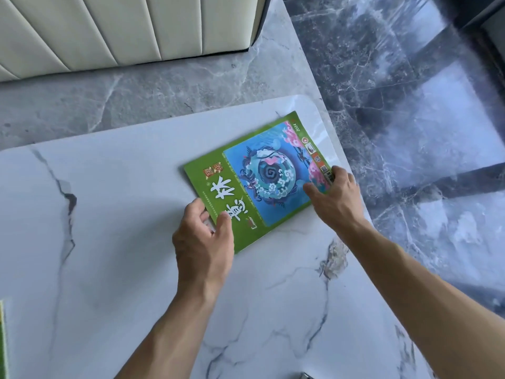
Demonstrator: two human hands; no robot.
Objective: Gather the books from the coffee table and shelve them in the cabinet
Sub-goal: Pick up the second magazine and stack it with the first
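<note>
Books are what this is about, and one green book (257, 181) is lying flat on the white marble coffee table (109, 214), turned at an angle near the table's far right rounded corner. Its cover is facing up, showing a blue swirling picture with pink clouds and large white characters on the green border. Both of the person's bare hands are resting on it. The left hand (203, 236) is gripping the near left corner, the thumb pressing down on the cover beside the white characters while the other fingers are curling around the edge and seemingly reaching beneath it. The right hand (334, 196) is gripping the near right corner, thumb lying on the blue picture and the fingers wrapping over the edge by the small printed squares. So each hand is pinching the book between thumb and fingers; whether the book is lifting off the surface at all, I cannot tell, though it is looking flat against the table. At the lower left edge of the view a sliver of another green book (3, 340) is showing on the same table, well apart from the hands. Beyond the table a cream padded sofa (123, 28) is standing on a pale grey marble floor (164, 80), and to the right a darker glossy floor (410, 105) is reflecting light.
</note>
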